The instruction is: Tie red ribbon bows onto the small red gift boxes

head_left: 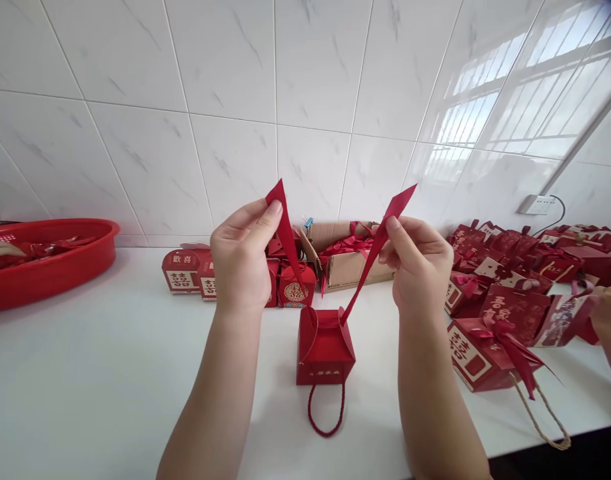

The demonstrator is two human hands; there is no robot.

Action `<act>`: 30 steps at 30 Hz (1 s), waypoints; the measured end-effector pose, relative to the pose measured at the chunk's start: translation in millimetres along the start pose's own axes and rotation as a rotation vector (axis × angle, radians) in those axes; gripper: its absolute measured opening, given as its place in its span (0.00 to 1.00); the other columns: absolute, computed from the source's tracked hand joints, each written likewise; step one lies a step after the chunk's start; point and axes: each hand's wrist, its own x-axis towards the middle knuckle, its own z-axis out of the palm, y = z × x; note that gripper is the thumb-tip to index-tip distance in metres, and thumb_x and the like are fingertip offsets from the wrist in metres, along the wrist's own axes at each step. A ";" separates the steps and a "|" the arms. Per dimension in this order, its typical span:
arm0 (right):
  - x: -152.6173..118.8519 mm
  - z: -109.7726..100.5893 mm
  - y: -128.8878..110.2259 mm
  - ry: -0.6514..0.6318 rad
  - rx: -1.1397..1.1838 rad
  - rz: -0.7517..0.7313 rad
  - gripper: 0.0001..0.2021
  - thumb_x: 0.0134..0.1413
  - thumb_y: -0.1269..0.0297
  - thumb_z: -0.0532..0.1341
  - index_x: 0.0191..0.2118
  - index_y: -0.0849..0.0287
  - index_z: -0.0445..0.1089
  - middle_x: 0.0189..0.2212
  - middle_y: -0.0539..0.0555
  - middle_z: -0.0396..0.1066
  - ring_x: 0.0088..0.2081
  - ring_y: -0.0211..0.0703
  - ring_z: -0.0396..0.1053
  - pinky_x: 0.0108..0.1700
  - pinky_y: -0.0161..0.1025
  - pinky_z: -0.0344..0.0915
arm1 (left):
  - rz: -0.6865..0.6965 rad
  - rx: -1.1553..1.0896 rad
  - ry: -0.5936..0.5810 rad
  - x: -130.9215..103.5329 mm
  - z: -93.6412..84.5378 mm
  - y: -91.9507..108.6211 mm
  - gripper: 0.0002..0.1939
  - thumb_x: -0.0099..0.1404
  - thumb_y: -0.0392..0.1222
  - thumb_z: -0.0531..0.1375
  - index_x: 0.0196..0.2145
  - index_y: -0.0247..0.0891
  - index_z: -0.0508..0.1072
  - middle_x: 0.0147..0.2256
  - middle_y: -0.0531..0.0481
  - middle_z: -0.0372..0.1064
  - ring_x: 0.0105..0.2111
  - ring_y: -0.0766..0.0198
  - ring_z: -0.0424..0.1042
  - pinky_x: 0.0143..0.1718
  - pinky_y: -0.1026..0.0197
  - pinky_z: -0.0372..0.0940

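A small red gift box (328, 353) stands on the white table in front of me, its dark red cord handle (326, 433) hanging down on the near side. A red ribbon (368, 270) runs up from the top of the box in two tails. My left hand (245, 253) pinches the left tail near its pointed end. The right tail is pinched between thumb and fingers of my right hand (415, 257). Both tails are drawn up and apart in a V above the box. Any knot at the box top cannot be made out.
Behind my hands are a cardboard box (355, 277) of red ribbons and several red gift boxes (185, 270). A red plastic basin (80, 267) stands at left. Many ribboned boxes (495, 350) crowd the right, where another person's hand (610, 320) shows. A tiled wall (230, 160) rises behind.
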 end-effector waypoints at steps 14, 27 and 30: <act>-8.5 8.9 -3.7 0.051 -0.029 -0.071 0.11 0.51 0.55 0.64 0.28 0.57 0.69 0.18 0.45 0.64 0.16 0.31 0.59 0.18 0.32 0.57 | 0.024 -0.042 -0.011 -6.0 -0.5 9.7 0.02 0.56 0.36 0.65 0.29 0.42 0.76 0.30 0.55 0.72 0.35 0.67 0.72 0.39 0.63 0.69; -13.3 14.3 -7.5 0.004 0.024 -0.025 0.10 0.50 0.56 0.65 0.27 0.57 0.70 0.20 0.46 0.66 0.20 0.32 0.61 0.22 0.32 0.59 | 0.026 -0.045 -0.017 -10.5 3.3 6.9 0.05 0.53 0.39 0.69 0.28 0.43 0.76 0.29 0.56 0.72 0.35 0.66 0.74 0.39 0.64 0.69; -13.5 14.6 -6.5 0.027 0.042 -0.044 0.10 0.50 0.57 0.65 0.28 0.57 0.70 0.20 0.46 0.66 0.20 0.31 0.61 0.23 0.32 0.60 | 0.030 -0.043 -0.026 -11.1 3.3 7.2 0.04 0.54 0.38 0.68 0.28 0.42 0.76 0.29 0.57 0.72 0.35 0.67 0.74 0.38 0.65 0.69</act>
